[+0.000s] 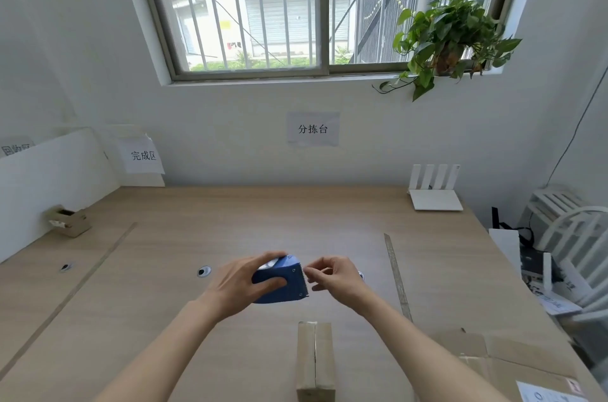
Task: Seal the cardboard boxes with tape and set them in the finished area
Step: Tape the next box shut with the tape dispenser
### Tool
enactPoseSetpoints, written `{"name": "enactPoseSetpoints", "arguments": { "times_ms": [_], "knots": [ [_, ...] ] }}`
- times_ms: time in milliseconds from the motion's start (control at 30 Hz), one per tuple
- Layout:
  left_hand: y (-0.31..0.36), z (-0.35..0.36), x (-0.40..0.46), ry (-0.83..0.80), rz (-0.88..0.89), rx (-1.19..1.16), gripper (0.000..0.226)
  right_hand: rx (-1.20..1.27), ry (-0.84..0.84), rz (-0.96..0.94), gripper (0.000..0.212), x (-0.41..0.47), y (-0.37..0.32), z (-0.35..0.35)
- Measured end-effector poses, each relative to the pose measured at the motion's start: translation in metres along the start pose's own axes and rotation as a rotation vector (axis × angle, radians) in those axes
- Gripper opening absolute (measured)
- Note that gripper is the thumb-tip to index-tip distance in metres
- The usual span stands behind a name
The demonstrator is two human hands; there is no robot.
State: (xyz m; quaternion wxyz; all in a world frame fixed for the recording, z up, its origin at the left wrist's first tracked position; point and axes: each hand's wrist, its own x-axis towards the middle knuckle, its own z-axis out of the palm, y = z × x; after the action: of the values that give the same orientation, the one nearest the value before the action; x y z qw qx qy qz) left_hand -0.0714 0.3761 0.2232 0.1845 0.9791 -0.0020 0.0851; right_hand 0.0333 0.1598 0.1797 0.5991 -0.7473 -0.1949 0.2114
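While the left hand (241, 283) grips the blue tape dispenser (281, 280) above the table (164, 270), the right hand (332, 276) pinches at its toothed edge, probably the tape end. Just nearer than the dispenser lies the unsealed cardboard box (315, 360).

Small packing/sorting room: wall sign "分拣台" (313, 129) above wooden worktable (230, 220), "完成区" sign (143, 155) far left, cardboard box (315, 359) near edge, barred window (263, 7), router (434, 191) far right

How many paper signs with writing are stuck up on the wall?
3: one under the window, one at the table's back left corner, one cut off at the left edge. More may be out of view.
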Motion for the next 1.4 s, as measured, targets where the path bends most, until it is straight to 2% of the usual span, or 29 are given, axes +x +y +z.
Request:
{"name": "enactPoseSetpoints", "arguments": {
  "times_ms": [167, 333, 500, 633, 900, 1400],
  "knots": [
    [-0.003, 0.020, -0.005, -0.126, -0.068, 0.038, 0.047, -0.098, 0.045, 0.055, 0.015, -0.011, 0.026, 0.014],
    [-0.025, 0.047, -0.027, -0.255, -0.129, 0.102, 0.045, -0.023, 0.134, 0.268, 0.008, -0.036, 0.069, -0.001],
    [-0.035, 0.092, -0.049, -0.360, -0.144, 0.127, 0.045, -0.011, 0.128, 0.469, 0.006, -0.064, 0.121, -0.010],
    [-0.038, 0.127, -0.064, -0.423, -0.160, 0.126, 0.045, -0.045, 0.126, 0.561, 0.007, -0.080, 0.155, 0.004],
    [-0.050, 0.159, -0.075, -0.459, -0.201, 0.118, 0.043, -0.047, 0.184, 0.617, 0.006, -0.083, 0.187, 0.016],
    [-0.075, 0.161, -0.066, -0.470, -0.214, 0.213, 0.046, 0.015, 0.222, 0.620, 0.009, -0.076, 0.218, 0.016]
  ]
}}
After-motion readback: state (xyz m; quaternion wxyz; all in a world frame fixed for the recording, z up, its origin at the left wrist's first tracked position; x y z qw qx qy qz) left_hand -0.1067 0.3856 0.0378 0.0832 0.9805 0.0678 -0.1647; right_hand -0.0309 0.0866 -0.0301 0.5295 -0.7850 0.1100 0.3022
